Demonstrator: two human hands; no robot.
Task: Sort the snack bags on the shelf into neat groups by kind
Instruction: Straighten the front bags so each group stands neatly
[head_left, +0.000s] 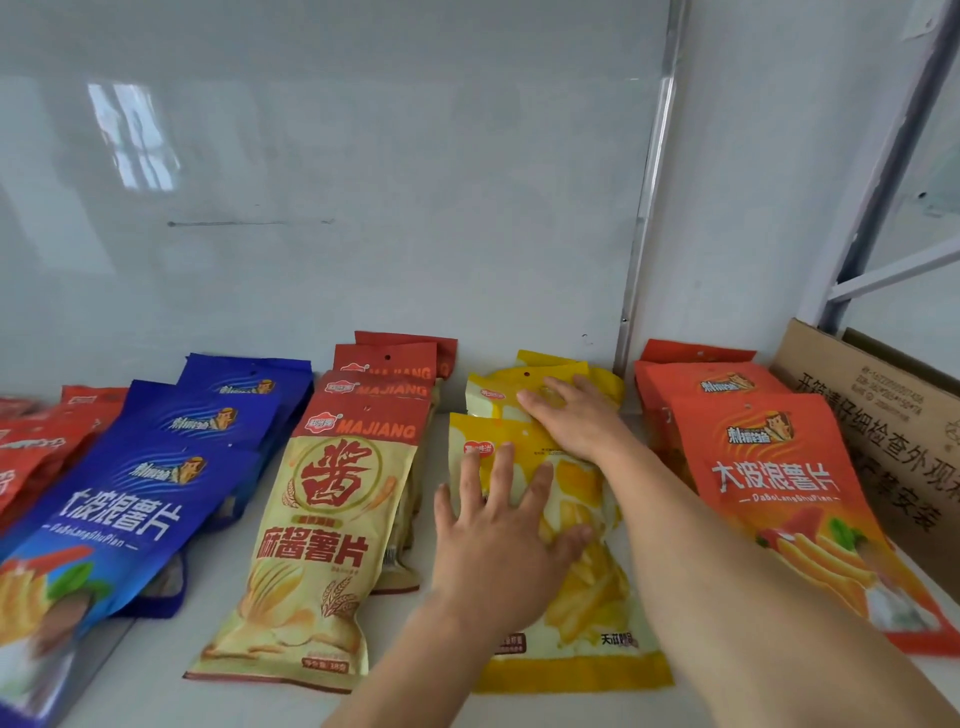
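Head view: both hands lie flat, fingers straight and spread, on the yellow bags (582, 587) at shelf centre; left hand (498, 540) at 6 o'clock, right hand (576, 415) at 12. MAJIANG bags (332, 519) lie at 9 o'clock, orange bags (779, 488) at 3.

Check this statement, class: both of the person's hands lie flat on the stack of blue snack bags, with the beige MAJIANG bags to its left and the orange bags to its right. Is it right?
Not quite. The head view shows the left hand and right hand lying flat on the yellow snack bags, not blue ones. The beige MAJIANG bags are on the left and the orange bags on the right, as stated.
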